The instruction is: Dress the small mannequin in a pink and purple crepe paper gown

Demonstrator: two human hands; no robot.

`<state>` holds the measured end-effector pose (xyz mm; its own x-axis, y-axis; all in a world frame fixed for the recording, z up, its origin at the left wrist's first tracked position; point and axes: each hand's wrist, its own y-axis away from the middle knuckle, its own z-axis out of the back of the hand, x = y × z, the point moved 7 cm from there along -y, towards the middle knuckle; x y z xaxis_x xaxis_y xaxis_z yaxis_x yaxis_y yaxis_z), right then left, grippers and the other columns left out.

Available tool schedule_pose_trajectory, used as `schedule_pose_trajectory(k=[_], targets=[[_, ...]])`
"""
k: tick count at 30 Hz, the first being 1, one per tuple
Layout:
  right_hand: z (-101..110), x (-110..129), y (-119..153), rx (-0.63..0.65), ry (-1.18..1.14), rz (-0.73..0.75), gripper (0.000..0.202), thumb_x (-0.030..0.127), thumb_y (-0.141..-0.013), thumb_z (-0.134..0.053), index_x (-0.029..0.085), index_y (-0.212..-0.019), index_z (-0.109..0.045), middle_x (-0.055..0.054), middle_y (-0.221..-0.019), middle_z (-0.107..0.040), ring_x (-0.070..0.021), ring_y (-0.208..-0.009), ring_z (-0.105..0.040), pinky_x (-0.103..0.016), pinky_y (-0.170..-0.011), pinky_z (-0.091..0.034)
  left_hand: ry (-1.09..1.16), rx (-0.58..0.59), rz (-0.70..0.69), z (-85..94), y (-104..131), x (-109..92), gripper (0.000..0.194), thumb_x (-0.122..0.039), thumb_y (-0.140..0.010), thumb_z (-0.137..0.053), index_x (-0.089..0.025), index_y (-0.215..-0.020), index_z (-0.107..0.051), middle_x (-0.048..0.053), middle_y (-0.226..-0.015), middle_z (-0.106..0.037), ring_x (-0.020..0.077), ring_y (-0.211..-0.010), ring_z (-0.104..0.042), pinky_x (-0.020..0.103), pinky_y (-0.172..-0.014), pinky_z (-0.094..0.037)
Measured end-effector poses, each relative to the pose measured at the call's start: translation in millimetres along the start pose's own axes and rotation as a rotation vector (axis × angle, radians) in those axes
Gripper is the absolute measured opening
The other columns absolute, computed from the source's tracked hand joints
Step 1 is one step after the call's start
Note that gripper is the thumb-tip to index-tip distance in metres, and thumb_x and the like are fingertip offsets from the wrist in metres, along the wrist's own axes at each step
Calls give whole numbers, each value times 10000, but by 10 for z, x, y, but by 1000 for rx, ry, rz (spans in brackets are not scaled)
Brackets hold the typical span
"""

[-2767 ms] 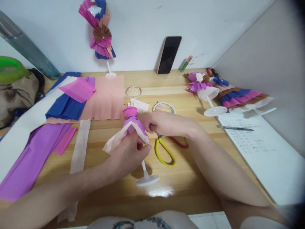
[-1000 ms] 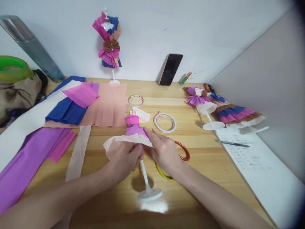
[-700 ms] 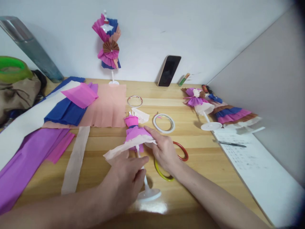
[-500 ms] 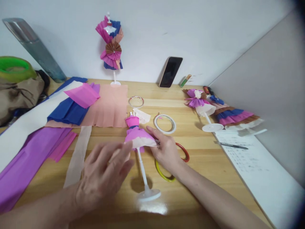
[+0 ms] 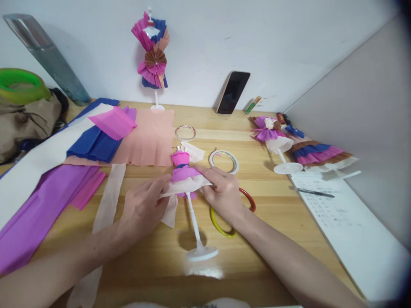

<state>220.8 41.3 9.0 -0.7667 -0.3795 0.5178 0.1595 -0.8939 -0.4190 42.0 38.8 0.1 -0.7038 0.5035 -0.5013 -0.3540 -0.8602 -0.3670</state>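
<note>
A small dress form point(image 5: 194, 220) on a white stand lies tilted back on the table, its round base toward me. It wears a pink paper top point(image 5: 180, 159), a dark blue waistband and a purple skirt point(image 5: 186, 173). Around the skirt's lower edge runs a white crepe paper strip point(image 5: 189, 185). My left hand point(image 5: 141, 203) pinches this strip at the left side, and a loose end hangs below the fingers. My right hand point(image 5: 224, 192) is closed on the strip and skirt edge at the right; its inner fingers are partly hidden.
A white tape roll point(image 5: 211, 161), a yellow ring point(image 5: 224, 233) and a red ring point(image 5: 250, 199) lie around my right hand. Crepe paper sheets point(image 5: 150, 137) cover the left. Dressed forms point(image 5: 268, 134) and a notepad point(image 5: 340, 222) with a pen are right; a phone point(image 5: 233, 92) leans on the wall.
My left hand has moved up to the skirt's left edge and closed on the white strip, which is now drawn out leftward. My right hand stays at the right edge.
</note>
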Motion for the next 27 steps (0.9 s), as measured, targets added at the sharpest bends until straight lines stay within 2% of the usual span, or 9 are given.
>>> schedule_pose_trajectory(k=[3, 5, 9, 11, 15, 18, 22, 24, 27], targets=[[39, 36, -16, 22, -7, 6, 443, 146, -783, -509, 149, -1209, -629, -111, -993, -706, -234, -897, -654, -351, -779, -535, 58, 65, 139, -26, -12, 45, 368, -186, -820, -499, -190, -1157, -644, -16, -693, -658, 109, -533, -544, 224, -548, -415], [184, 142, 20, -76, 65, 102, 510, 222, -788, -569, 134, -1290, -557, -154, -1094, -651, -277, -992, -614, -412, -823, -525, 127, 97, 235, -34, -20, 60, 366, -198, -807, -508, -177, -1141, -657, -27, -649, -630, 103, -503, -516, 223, -532, -402], [529, 494, 315, -369, 85, 471, 423, 115, -764, -615, 151, -1185, -587, -81, -861, -626, -191, -720, -571, -324, -628, -489, 411, 165, 423, -82, -26, 97, 375, -270, -789, -545, -160, -1131, -653, -14, -679, -649, 116, -538, -528, 224, -520, -405], [422, 598, 395, -162, 45, 533, 273, 102, -794, -596, 165, -1059, -621, -39, -750, -619, -165, -646, -563, -298, -603, -475, 578, 218, 533, -138, -18, 129, 399, -316, -767, -575, -147, -1122, -648, 19, -766, -687, 138, -595, -574, 235, -533, -433], [19, 445, 406, 312, 23, 128, 171, 129, -848, -540, 133, -979, -651, -57, -749, -641, -160, -634, -595, -260, -564, -449, 762, 327, 676, -237, -8, 140, 543, -363, -678, -666, -125, -1162, -607, 41, -791, -696, 182, -655, -623, 264, -565, -465], [-181, 350, 448, 512, 28, -64, 313, 155, -828, -570, 128, -1130, -647, -67, -752, -654, -173, -615, -595, -262, -554, -421, 843, 397, 655, -276, -14, 57, 580, -360, -656, -684, -128, -1180, -594, 27, -756, -674, 189, -678, -624, 271, -589, -468], [-269, 314, 488, 558, -150, -171, 244, 92, -815, -527, 159, -978, -697, 6, -605, -574, -112, -518, -480, -225, -516, -352, 843, 426, 605, -236, -2, -45, 594, -375, -689, -670, -141, -1227, -578, -25, -660, -575, 151, -621, -559, 249, -558, -429], [-295, 279, 515, 517, -298, -256, 179, 105, -824, -519, 170, -810, -686, 43, -544, -472, -81, -479, -395, -205, -480, -314, 834, 416, 555, -160, -9, -71, 633, -392, -716, -673, -141, -1282, -544, -54, -609, -504, 124, -569, -500, 228, -521, -392], [-346, 217, 559, 411, -540, -430, 144, 199, -839, -548, 180, -852, -690, 59, -548, -434, -69, -457, -395, -190, -445, -332, 835, 332, 446, 18, -54, -38, 581, -475, -814, -611, -148, -1288, -543, -47, -600, -509, 116, -545, -483, 227, -503, -386]])
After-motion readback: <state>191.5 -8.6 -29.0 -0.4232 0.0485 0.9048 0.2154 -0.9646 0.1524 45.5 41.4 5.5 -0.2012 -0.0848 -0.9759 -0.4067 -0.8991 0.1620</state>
